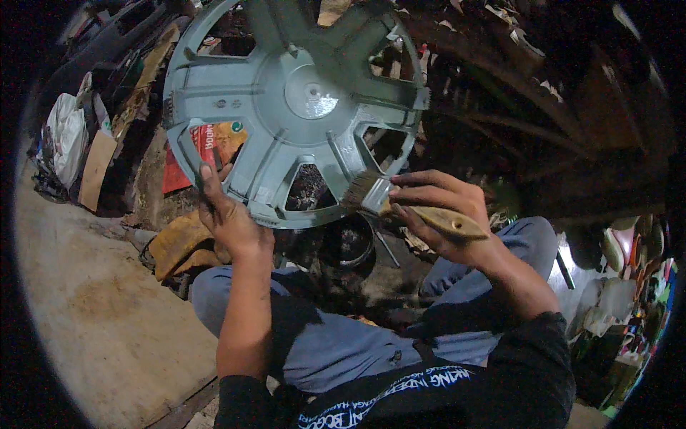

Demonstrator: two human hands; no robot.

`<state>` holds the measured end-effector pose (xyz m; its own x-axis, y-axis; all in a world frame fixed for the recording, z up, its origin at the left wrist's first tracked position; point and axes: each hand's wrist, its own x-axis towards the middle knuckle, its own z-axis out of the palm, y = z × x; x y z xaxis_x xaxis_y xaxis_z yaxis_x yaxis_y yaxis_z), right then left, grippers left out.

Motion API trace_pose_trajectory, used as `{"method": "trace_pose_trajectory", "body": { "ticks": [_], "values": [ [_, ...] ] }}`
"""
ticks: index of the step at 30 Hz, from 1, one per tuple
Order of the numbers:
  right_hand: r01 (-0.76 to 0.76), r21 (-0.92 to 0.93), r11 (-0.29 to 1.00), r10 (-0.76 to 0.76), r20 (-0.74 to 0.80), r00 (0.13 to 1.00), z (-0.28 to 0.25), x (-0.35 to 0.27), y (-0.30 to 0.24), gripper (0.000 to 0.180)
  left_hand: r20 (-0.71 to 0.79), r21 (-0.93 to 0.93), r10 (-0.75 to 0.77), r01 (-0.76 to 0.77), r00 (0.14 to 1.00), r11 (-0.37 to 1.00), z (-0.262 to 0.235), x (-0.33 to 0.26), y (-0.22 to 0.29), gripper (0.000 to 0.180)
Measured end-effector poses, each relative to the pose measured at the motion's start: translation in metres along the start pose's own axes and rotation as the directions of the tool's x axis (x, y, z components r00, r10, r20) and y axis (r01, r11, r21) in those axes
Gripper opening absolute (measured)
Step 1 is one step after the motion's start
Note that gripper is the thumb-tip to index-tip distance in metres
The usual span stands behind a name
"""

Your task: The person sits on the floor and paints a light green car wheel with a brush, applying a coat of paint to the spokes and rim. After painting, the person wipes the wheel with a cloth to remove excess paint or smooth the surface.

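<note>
A large grey-green wheel cover (243,107) with broad spokes and a wet shine near its hub fills the upper middle of the head view. My left hand (232,222) grips its lower left rim, thumb on the near face and the other fingers mostly hidden behind. My right hand (443,207) is closed round a paintbrush (429,218) with a pale wooden handle and a metal band. The brush's dark bristles touch or nearly touch the cover's lower right rim; I cannot tell which.
Below the cover stands a dark round pot (349,243), a thin rod beside it. A yellow-brown cloth-like lump (182,247) lies left of my legs, by a pale board (100,307). White plastic (68,132) sits at far left, assorted clutter (622,307) at far right.
</note>
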<state>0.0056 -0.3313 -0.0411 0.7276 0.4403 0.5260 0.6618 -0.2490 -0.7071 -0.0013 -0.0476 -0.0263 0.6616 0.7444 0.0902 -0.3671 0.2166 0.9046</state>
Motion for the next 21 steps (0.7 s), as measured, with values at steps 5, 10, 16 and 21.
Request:
{"method": "trace_pose_trajectory", "body": {
  "ticks": [5, 10, 16, 21],
  "values": [
    [-0.001, -0.095, 0.996, 0.01, 0.089, 0.996, 0.0, -0.003, 0.025, 0.047, 0.052, 0.121, 0.047, -0.053, 0.998, 0.991, -0.002, -0.008, -0.009, 0.048],
    [0.035, -0.07, 0.997, -0.024, 0.15, 0.988, 0.003, -0.011, 0.019, 0.054, 0.105, 0.224, 0.074, -0.096, 0.992, 0.97, 0.003, -0.005, -0.01, 0.045],
    [0.165, -0.255, 0.953, -0.198, -0.107, 0.974, 0.008, -0.004, 0.029, 0.021, 0.139, 0.168, 0.021, -0.044, 0.99, 0.985, -0.01, -0.001, -0.014, 0.049],
    [-0.097, -0.308, 0.946, -0.008, -0.324, 0.946, -0.003, -0.015, 0.042, 0.02, 0.034, 0.143, -0.095, 0.089, 0.995, 0.986, -0.013, 0.005, 0.011, 0.052]
  ]
}}
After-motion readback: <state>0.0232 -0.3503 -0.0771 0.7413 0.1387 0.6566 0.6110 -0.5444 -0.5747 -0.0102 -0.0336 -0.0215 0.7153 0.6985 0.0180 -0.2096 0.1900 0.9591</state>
